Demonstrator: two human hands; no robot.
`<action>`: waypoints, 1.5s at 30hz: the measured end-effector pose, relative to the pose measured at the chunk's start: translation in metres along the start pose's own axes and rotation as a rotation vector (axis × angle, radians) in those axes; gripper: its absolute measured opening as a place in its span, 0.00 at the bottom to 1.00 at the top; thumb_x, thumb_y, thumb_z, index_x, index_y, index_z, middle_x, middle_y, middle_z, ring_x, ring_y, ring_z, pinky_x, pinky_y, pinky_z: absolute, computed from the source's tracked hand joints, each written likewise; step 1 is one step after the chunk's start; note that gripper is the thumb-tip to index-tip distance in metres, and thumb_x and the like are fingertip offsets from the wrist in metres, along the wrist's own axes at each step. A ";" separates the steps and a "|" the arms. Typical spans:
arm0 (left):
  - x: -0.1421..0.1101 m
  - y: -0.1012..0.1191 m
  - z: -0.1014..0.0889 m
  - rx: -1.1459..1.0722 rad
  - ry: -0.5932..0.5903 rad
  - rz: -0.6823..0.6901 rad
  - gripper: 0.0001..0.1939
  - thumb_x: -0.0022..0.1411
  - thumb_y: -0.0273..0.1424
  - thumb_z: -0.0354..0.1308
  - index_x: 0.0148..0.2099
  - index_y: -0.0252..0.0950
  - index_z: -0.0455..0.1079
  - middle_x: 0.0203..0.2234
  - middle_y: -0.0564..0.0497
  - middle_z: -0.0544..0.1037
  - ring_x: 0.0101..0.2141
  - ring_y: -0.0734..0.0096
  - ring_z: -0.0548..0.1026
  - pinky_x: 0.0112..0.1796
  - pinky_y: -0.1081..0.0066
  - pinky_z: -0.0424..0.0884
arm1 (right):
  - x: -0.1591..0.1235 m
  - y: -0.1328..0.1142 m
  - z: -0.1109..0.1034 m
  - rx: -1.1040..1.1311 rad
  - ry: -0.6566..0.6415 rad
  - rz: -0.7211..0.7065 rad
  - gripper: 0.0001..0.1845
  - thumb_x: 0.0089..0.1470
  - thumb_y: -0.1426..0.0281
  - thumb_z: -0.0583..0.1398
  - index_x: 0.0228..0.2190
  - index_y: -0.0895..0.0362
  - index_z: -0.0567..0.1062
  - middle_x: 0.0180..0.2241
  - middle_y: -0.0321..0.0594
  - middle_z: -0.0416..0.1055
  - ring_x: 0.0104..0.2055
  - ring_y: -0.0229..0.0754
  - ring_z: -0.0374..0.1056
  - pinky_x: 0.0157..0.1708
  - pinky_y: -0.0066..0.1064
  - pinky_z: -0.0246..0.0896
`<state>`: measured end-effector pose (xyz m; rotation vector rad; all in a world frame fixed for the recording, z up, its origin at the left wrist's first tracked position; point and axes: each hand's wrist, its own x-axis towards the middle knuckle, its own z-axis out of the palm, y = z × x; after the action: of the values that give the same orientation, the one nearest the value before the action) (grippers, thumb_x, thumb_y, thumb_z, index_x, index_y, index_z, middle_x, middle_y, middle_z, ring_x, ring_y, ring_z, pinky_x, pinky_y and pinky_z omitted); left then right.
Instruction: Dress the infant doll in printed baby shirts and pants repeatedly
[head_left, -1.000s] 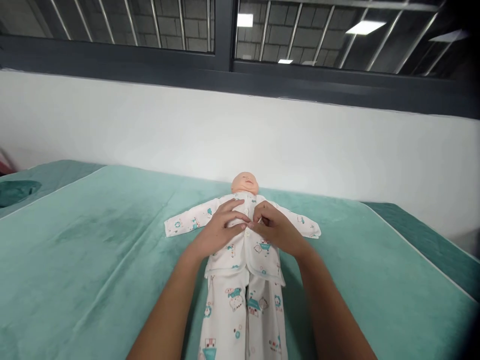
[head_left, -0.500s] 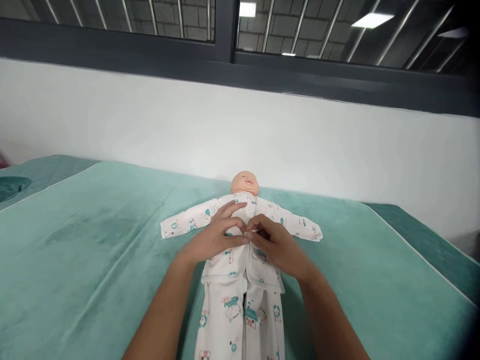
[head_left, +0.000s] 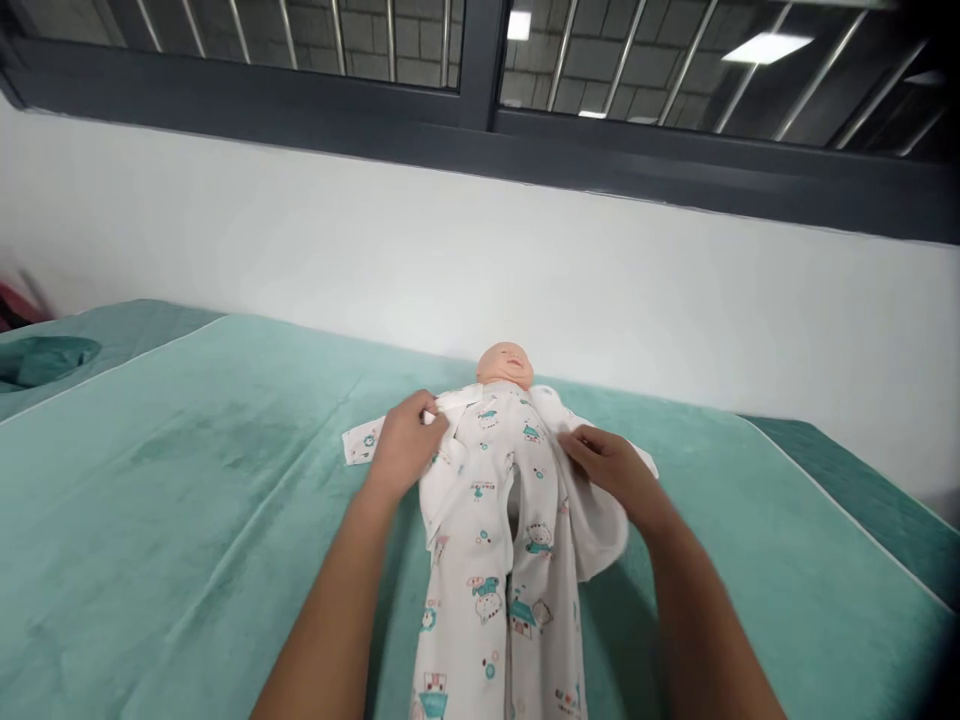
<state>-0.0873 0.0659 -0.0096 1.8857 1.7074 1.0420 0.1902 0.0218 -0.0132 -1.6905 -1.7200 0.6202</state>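
A baby doll (head_left: 505,364) lies on its back, its head toward the wall. It wears a white printed baby jacket (head_left: 604,535) whose front is spread apart, and printed trousers (head_left: 487,600) that reach up over its chest. My left hand (head_left: 409,440) is closed on the jacket's left front edge, near the doll's shoulder. Pinched in my right hand (head_left: 611,465) is the other front panel, which hangs out to the right with its plain inner side showing. The jacket's sleeves stretch out to both sides, partly covered by my hands.
Beneath the doll spreads a light green padded cover (head_left: 225,480). A white wall (head_left: 375,250) rises behind it, under a dark window frame (head_left: 300,100) with metal bars beyond. Dark green cloth (head_left: 45,360) lies at the far left, near a red item (head_left: 16,305).
My hands were together at the middle of the jacket's front. They have moved apart, drawing the two front panels open and uncovering the trousers' upper part. The view has shifted slightly left.
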 end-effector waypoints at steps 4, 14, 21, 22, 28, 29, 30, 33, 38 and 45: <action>0.004 -0.025 -0.015 0.428 0.042 -0.196 0.11 0.53 0.21 0.49 0.36 0.40 0.67 0.32 0.47 0.74 0.33 0.59 0.73 0.32 0.65 0.67 | -0.001 0.047 -0.023 -0.422 -0.296 0.286 0.20 0.55 0.62 0.55 0.15 0.54 0.66 0.19 0.40 0.69 0.23 0.42 0.62 0.25 0.33 0.50; 0.003 -0.011 0.026 0.255 0.094 0.372 0.22 0.63 0.22 0.45 0.54 0.44 0.70 0.54 0.49 0.70 0.58 0.58 0.61 0.56 0.56 0.60 | -0.003 -0.016 0.042 0.190 0.129 -0.251 0.22 0.63 0.57 0.49 0.55 0.48 0.67 0.60 0.38 0.62 0.62 0.45 0.57 0.60 0.41 0.52; 0.013 -0.025 0.042 0.421 0.172 0.149 0.21 0.67 0.34 0.45 0.60 0.44 0.65 0.53 0.43 0.73 0.59 0.48 0.60 0.58 0.44 0.50 | 0.026 0.036 0.046 -0.243 0.144 -0.199 0.25 0.64 0.65 0.43 0.61 0.46 0.59 0.64 0.37 0.56 0.68 0.46 0.45 0.65 0.57 0.29; 0.015 -0.026 0.040 0.432 0.184 0.113 0.20 0.67 0.33 0.45 0.59 0.43 0.66 0.51 0.42 0.74 0.57 0.49 0.63 0.57 0.45 0.51 | 0.029 0.041 0.042 -0.337 0.154 -0.195 0.26 0.63 0.68 0.44 0.61 0.48 0.60 0.64 0.37 0.57 0.67 0.47 0.47 0.64 0.57 0.30; 0.017 -0.022 0.031 0.439 0.221 -0.032 0.18 0.64 0.28 0.45 0.53 0.38 0.69 0.43 0.42 0.77 0.46 0.51 0.72 0.53 0.50 0.57 | 0.048 0.019 0.006 -0.556 0.123 -0.089 0.25 0.54 0.77 0.47 0.50 0.55 0.73 0.53 0.46 0.71 0.57 0.54 0.63 0.60 0.57 0.43; 0.017 -0.021 0.031 0.438 0.221 -0.031 0.18 0.64 0.28 0.44 0.53 0.38 0.69 0.43 0.42 0.77 0.46 0.51 0.72 0.52 0.51 0.58 | 0.052 0.006 0.006 -0.551 0.131 -0.103 0.24 0.54 0.76 0.47 0.48 0.56 0.74 0.52 0.46 0.71 0.56 0.53 0.64 0.59 0.53 0.47; 0.017 -0.020 0.031 0.438 0.222 -0.032 0.18 0.64 0.28 0.44 0.52 0.38 0.69 0.43 0.42 0.77 0.46 0.52 0.72 0.52 0.51 0.58 | 0.055 -0.009 0.010 -0.544 0.125 -0.142 0.23 0.55 0.75 0.48 0.48 0.55 0.74 0.53 0.45 0.71 0.56 0.51 0.64 0.58 0.46 0.51; 0.018 -0.020 0.031 0.451 0.213 -0.044 0.18 0.63 0.29 0.44 0.52 0.38 0.68 0.44 0.42 0.77 0.47 0.52 0.72 0.51 0.54 0.59 | 0.064 -0.059 0.038 -0.565 0.007 -0.358 0.24 0.57 0.75 0.47 0.52 0.52 0.69 0.55 0.41 0.68 0.55 0.43 0.64 0.51 0.34 0.58; 0.020 -0.022 0.034 0.447 0.232 -0.047 0.18 0.63 0.29 0.45 0.53 0.39 0.68 0.45 0.42 0.77 0.48 0.52 0.72 0.54 0.50 0.55 | 0.084 -0.115 0.088 -0.712 -0.184 -0.497 0.15 0.57 0.70 0.52 0.41 0.60 0.74 0.43 0.51 0.73 0.46 0.51 0.68 0.42 0.39 0.61; 0.022 -0.022 0.037 0.432 0.267 -0.081 0.18 0.62 0.27 0.45 0.52 0.39 0.67 0.44 0.45 0.79 0.47 0.54 0.73 0.56 0.47 0.51 | 0.105 -0.129 0.103 -0.816 -0.404 -0.424 0.16 0.53 0.64 0.57 0.43 0.56 0.74 0.46 0.50 0.72 0.48 0.54 0.69 0.42 0.42 0.65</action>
<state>-0.0751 0.0980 -0.0438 1.9701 2.2957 0.9884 0.0301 0.1283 0.0214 -1.6555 -2.7863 0.0335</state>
